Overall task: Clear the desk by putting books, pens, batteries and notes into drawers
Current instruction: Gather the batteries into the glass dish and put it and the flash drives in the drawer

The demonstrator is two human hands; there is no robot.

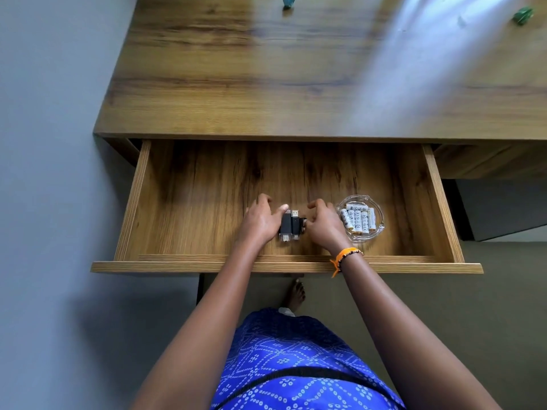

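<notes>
Open wooden drawer (139, 202) under worktop: both hands flank small black USB sticks (291, 226). Left hand (262, 221) touches them w/ thumb; right hand (324, 224) fingers loosely curled, holding nothing. White batteries (358, 218) in clear glass dish (376, 232) just right; print unreadable.

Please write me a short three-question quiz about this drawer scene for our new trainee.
1. True or false: the batteries lie loose on the drawer floor.
2. What lies between the left hand and the right hand?
A. a notebook
B. black USB sticks
C. a pen
3. Fill in: on the desk top, near its far edge, two small ______ things remain.

Key
1. False: they sit in a glass dish, at the right of the open drawer.
2. B: the sticks lie side by side on the drawer floor, with both hands at their sides.
3. Green.
</notes>
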